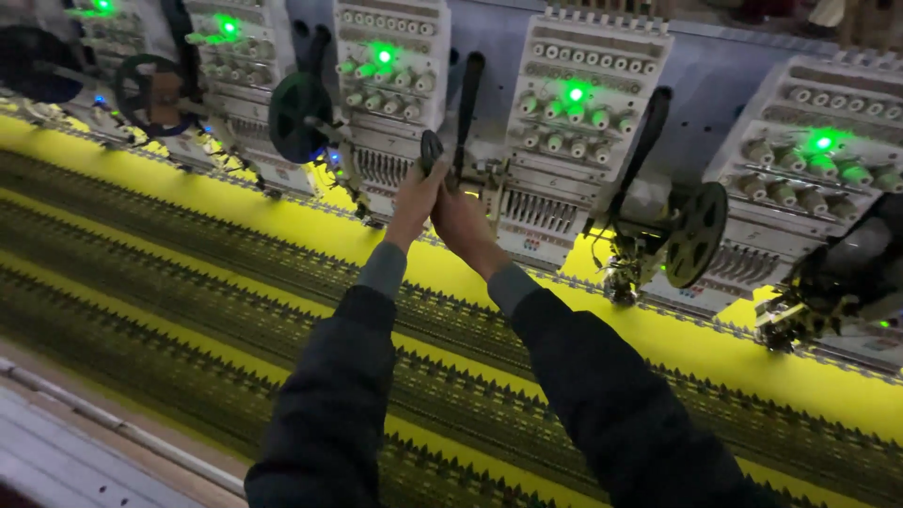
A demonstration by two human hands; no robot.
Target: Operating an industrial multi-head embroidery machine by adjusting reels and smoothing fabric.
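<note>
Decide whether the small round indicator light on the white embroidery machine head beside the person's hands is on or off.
On. The small round indicator light glows bright green on the white embroidery machine head.

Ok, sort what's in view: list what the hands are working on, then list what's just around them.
In hand:
left hand
right hand
dark reel
embroidery head

Around:
yellow fabric
other reels
neighbouring heads
green lights

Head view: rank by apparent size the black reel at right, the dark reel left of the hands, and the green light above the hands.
1. Black reel at right and dark reel left of the hands: look alike in size, and the slanting view makes ranking unsure.
2. Green light above the hands: clearly smallest.
</note>
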